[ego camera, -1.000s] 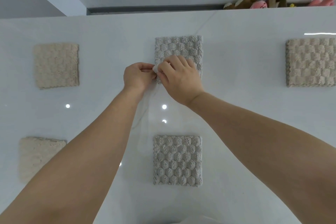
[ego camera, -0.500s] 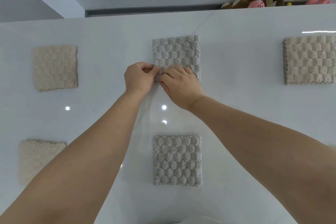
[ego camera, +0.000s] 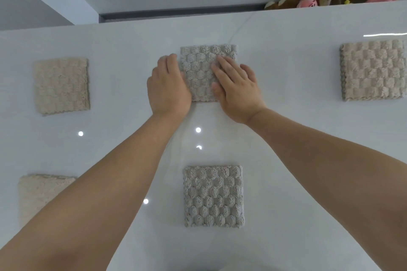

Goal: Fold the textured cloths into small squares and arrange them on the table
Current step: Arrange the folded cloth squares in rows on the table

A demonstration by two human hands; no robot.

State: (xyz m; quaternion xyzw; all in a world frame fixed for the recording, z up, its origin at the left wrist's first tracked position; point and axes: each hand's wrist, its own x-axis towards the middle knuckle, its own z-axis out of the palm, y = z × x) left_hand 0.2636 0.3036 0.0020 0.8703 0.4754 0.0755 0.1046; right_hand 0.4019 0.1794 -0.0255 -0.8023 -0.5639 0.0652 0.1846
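A person's bare left hand [ego camera: 168,88] and bare right hand [ego camera: 239,90], each on a bare forearm [ego camera: 123,171] visible from wrist to near the elbow.

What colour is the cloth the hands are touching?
The cloth is light grey; head view.

Glossy white table [ego camera: 297,143] mirrors light spots [ego camera: 198,130]; plush toys [ego camera: 306,2] lie beyond it.

— Where does the camera sit?

— It's a single view, worn on the head, above the near side of the white table [ego camera: 286,121], facing forward and steeply down.

— How near?

— Close. Both forearms [ego camera: 123,182] enter from the bottom corners. The wide lens takes in the table as far as its far edge. The near edge probably lies just under the bottom of the frame.
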